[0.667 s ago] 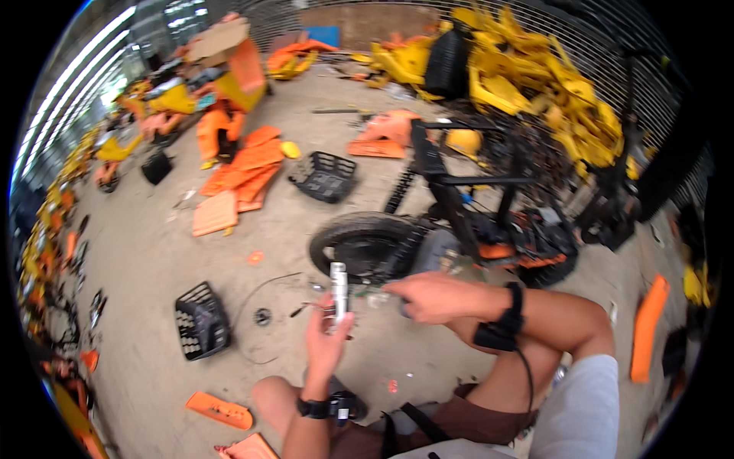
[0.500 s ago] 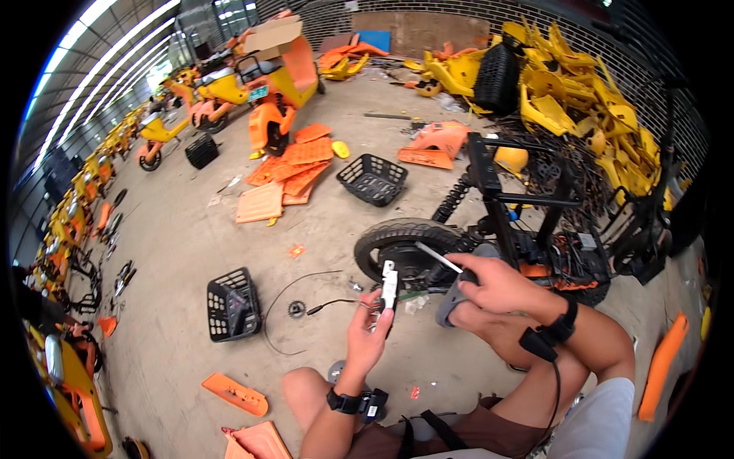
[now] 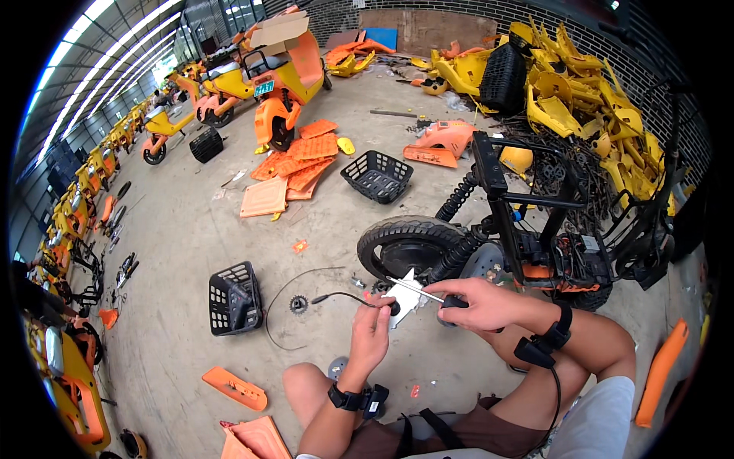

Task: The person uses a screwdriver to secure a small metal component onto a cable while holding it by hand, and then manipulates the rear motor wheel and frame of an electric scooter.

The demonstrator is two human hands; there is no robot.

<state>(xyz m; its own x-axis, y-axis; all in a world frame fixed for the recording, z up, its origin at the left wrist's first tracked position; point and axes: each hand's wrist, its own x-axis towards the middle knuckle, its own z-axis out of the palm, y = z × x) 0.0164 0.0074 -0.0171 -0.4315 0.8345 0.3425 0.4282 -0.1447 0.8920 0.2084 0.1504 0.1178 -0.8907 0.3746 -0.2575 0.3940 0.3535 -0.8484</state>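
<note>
White plate (image 3: 405, 299) is pinched in the left hand (image 3: 370, 339), above the floor (image 3: 172, 237) and near the wheel (image 3: 409, 249), a black cable (image 3: 336, 295) trailing from the fingers. The right hand (image 3: 485, 306) grips a screwdriver (image 3: 417, 289), its shaft crossing the plate, contact unclear. Leftward on the floor lie a gear (image 3: 298, 304) and a basket (image 3: 216, 307).

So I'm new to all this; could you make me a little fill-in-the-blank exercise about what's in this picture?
1. The right hand grips a ____ with a slim metal shaft.
2. The left hand holds a flat part coloured ____.
3. The basket left of the toothed gear is ____.
4. The big heap of panels at the upper right is mostly ____.

Missing words: screwdriver; white; black; yellow.
</note>
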